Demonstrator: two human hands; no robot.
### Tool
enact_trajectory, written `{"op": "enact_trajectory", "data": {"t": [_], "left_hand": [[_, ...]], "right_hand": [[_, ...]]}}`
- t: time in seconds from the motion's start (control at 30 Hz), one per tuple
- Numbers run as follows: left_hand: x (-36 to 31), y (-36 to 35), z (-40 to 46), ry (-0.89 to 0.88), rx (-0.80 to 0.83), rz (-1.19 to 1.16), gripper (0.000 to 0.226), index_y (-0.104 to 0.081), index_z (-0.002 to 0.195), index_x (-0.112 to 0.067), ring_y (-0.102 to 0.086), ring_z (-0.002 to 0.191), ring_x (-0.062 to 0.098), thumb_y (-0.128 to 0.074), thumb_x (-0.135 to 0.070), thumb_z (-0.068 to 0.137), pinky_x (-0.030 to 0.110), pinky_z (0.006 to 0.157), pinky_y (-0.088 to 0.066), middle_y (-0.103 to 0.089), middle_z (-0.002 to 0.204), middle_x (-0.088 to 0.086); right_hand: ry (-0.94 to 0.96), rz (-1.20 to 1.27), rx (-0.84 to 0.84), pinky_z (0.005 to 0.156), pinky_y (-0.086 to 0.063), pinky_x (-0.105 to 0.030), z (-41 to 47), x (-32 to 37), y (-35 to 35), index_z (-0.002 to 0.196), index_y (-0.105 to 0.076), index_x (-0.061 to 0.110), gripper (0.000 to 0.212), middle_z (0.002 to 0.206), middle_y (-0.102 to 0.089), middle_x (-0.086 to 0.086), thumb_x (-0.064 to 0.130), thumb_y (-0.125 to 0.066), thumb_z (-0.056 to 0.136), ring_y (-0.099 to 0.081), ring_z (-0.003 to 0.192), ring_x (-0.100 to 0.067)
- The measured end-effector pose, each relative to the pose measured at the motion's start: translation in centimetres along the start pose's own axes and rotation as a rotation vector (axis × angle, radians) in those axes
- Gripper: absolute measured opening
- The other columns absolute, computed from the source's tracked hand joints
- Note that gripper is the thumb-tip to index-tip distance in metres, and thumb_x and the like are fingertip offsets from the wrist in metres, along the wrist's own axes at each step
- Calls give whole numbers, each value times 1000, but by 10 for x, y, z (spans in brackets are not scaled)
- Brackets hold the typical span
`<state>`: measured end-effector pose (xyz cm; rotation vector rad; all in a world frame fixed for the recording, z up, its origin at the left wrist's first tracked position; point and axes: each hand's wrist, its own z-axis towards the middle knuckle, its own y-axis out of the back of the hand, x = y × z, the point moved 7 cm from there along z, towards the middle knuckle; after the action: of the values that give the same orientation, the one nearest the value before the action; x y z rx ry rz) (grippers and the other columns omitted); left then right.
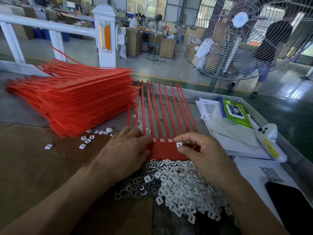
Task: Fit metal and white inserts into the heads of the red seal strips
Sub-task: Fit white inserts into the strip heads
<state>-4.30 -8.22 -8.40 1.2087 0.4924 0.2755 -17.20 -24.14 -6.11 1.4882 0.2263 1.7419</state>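
1. So, the bench [25, 119] is grey metal with a brown cardboard sheet [42, 163] over its near-left part. It sits on a factory floor: a white railing [50, 26] runs at 10 o'clock, a big cage fan [240, 31] stands at 1 o'clock with a person in dark clothes behind it, and people sit at a far table among cardboard boxes at 12.
2. A tall stack [76, 100] of red strips takes up the 10 o'clock area. Loose white bits are scattered just in front of it.
3. At 3 o'clock there's a pile of papers [237, 143], a green wipes pack [235, 112] on top and a white tool [271, 141] with a yellow label beside it. A dark phone [291, 206] lies at 4 o'clock.
4. One red strip sheet [167, 151] lies flat dead centre, tails fanning away toward 12. Three white inserts are already seated in its heads.
5. Left hand [125, 150] lies flat, fingers straight, pressing down the sheet's left side.
6. Right hand [203, 150] pinches a white insert [179, 144] between thumb and forefinger, just right of the seated row, right over the next head.
7. The heap of inserts [177, 187] sits at 6 o'clock, touching the sheet's near edge: metal ones left, white ones right.
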Motion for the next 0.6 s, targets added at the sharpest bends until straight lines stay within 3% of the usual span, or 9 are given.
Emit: {"op": "enact_trajectory", "data": {"t": [0.17,0.43,0.5,0.6], "left_hand": [[0,0,1,3,10,-3,46,-42,146,-44,-33,128,9,-43,-51,101,32,112,-33,-46,133,-16],[-1,1,0,3,8,3,45,-41,147,-45,-33,129,9,-43,-51,102,31,113,-32,-45,134,-17],[-1,1,0,4,7,3,45,-41,147,-44,-33,129,9,-43,-51,102,30,113,-32,-45,134,-17],[0,1,0,8,10,-8,46,-42,147,-44,-33,129,9,-43,-51,102,31,112,-32,-46,133,-16]], "right_hand": [[-8,23,-35,72,-46,-6,0,-1,4,99,-77,37,19,87,-75,21,21,-68,98,-68,85,4],[-66,81,-134,76,-46,-5,0,-6,10,100,-79,36,18,91,-74,26,19,-73,94,-68,91,7],[-89,96,-160,76,-48,-9,-1,-8,12,102,-77,39,21,95,-73,29,20,-73,95,-67,93,8],[-108,147,-193,80,-55,-26,0,-10,14,102,-76,38,22,98,-73,26,17,-72,95,-68,96,6]]}}
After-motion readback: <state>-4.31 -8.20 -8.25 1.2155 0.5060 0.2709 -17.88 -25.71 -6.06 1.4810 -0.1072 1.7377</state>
